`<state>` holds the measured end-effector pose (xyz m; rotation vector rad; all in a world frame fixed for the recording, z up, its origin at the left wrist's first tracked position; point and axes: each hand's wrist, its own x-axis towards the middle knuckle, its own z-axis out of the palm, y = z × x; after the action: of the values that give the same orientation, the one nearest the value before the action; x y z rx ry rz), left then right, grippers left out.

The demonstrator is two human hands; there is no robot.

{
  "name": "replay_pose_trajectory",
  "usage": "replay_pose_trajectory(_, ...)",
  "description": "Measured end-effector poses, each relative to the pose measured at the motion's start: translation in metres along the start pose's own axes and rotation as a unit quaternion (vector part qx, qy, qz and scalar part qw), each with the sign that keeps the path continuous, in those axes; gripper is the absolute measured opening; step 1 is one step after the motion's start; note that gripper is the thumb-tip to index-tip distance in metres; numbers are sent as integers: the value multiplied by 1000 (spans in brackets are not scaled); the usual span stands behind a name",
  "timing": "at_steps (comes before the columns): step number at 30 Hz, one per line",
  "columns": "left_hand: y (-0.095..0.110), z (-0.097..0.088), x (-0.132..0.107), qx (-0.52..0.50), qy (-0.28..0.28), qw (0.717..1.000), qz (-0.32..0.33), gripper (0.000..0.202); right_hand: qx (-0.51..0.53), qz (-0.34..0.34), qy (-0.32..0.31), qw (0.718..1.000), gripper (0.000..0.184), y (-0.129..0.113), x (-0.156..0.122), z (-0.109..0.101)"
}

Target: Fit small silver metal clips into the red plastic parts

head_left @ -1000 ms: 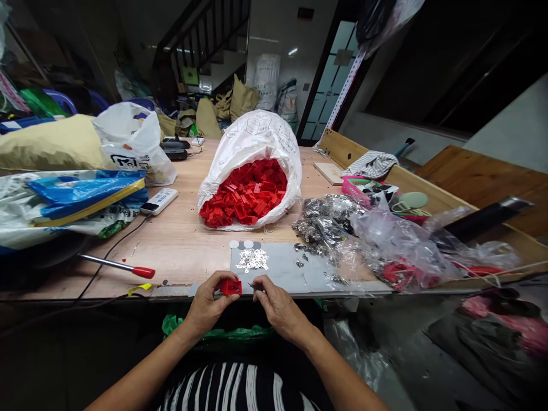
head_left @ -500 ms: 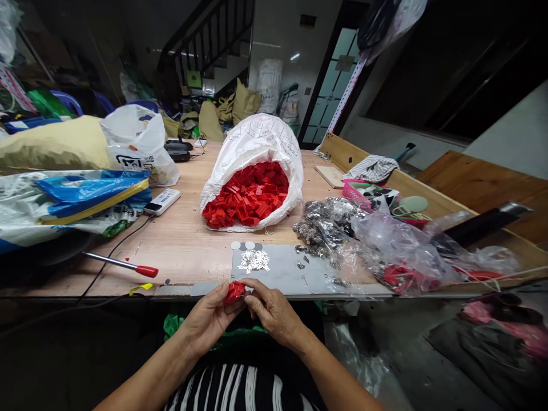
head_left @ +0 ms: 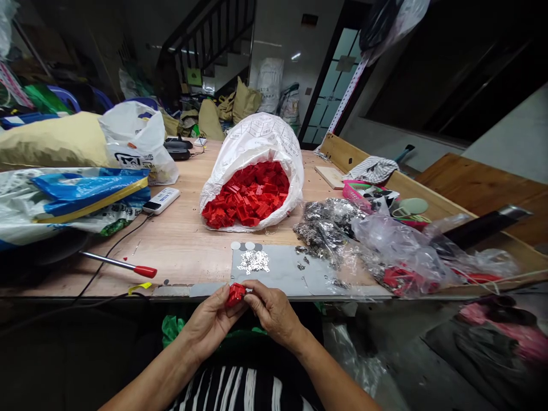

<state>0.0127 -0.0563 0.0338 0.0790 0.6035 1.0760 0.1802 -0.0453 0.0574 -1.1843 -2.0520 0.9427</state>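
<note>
A small red plastic part (head_left: 235, 295) sits between my hands at the table's near edge. My left hand (head_left: 209, 321) grips it from the left, and the fingertips of my right hand (head_left: 274, 314) press against its right side. Part of it is hidden by my fingers. Just beyond my hands lies a grey sheet (head_left: 278, 271) bearing a small heap of silvery metal bits (head_left: 253, 262). Farther back, an open white woven sack (head_left: 252, 142) spills many similar red parts (head_left: 246, 194).
Dark metal pieces in clear bags (head_left: 325, 231) and a bag with red parts (head_left: 402, 279) lie to the right. A red-handled screwdriver (head_left: 122, 265), a white remote (head_left: 161, 200) and stuffed plastic bags (head_left: 64, 205) lie left. A black cable runs near the front edge.
My hands have come closer together and the red part has turned. The small metal piece seen earlier at my right fingertips no longer shows.
</note>
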Motion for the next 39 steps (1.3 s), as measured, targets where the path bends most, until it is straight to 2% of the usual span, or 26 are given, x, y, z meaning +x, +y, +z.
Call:
replay_pose_trajectory(3, 0, -6, -1, 44, -23, 999, -22, 7, 27, 5, 11, 1000, 32, 7, 3, 4)
replay_pose_trajectory(7, -1, -17, -1, 215, -23, 976, -1, 17, 26, 38, 30, 998, 35, 23, 15, 1)
replay_pose_trajectory(9, -3, -28, 2, 309, -21, 951, 28, 21, -18, 38, 54, 998, 31, 31, 27, -7)
replay_pose_trajectory(12, -5, -46, 8, 436, -33, 897, 57, 18, -144, 34, 82, 986, 26, 41, 52, -21)
replay_pose_trajectory(16, -1, -62, 11, 564, -28, 820, 96, 23, -326, 85, 72, 939, 41, 51, 95, -33)
replay_pose_trajectory(18, 1, -64, 10, 591, -22, 800, 97, 26, -378, 96, 66, 918, 45, 54, 115, -35)
replay_pose_trajectory(20, 4, -64, 9, 601, -26, 793, 91, 27, -391, 98, 65, 913, 48, 56, 132, -37)
replay_pose_trajectory(24, 5, -64, 9, 576, -44, 812, 82, 28, -371, 77, 67, 923, 36, 57, 149, -45)
replay_pose_trajectory(28, 8, -56, 7, 508, -55, 858, 52, 28, -319, 43, 74, 944, 22, 50, 137, -53)
replay_pose_trajectory(32, 16, -36, 2, 335, -35, 941, -25, 38, -230, -7, 35, 973, 16, 33, 98, -48)
replay_pose_trajectory(34, 20, -26, 1, 242, -31, 968, -50, 45, -116, -58, -19, 991, 15, 24, 73, -39)
replay_pose_trajectory(36, 22, -19, 1, 187, -37, 978, -82, 49, -61, -101, -66, 991, 18, 14, 49, -30)
replay_pose_trajectory(39, 18, -15, 1, 166, -48, 977, -127, 44, -71, -108, -84, 988, 22, 5, 22, -20)
